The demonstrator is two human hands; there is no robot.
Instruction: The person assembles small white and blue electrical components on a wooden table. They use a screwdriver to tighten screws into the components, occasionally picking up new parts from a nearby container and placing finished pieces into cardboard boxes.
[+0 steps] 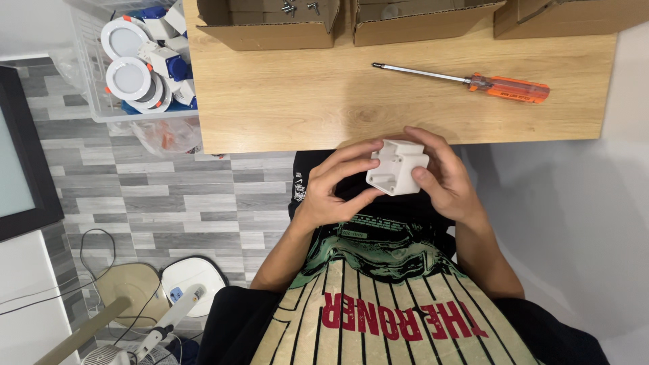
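A small white plastic box-shaped housing (397,166) with open slots is held in front of my chest, just below the wooden table's near edge (405,138). My left hand (336,184) grips its left side with fingers curled over the top. My right hand (444,174) holds its right side, thumb pressed on the front face.
An orange-handled screwdriver (473,82) lies on the table. Open cardboard boxes (270,30) line the far edge, one with screws inside. A clear bin (138,61) of white round lamps with blue parts stands on the floor at left, beside a plastic bag (165,135).
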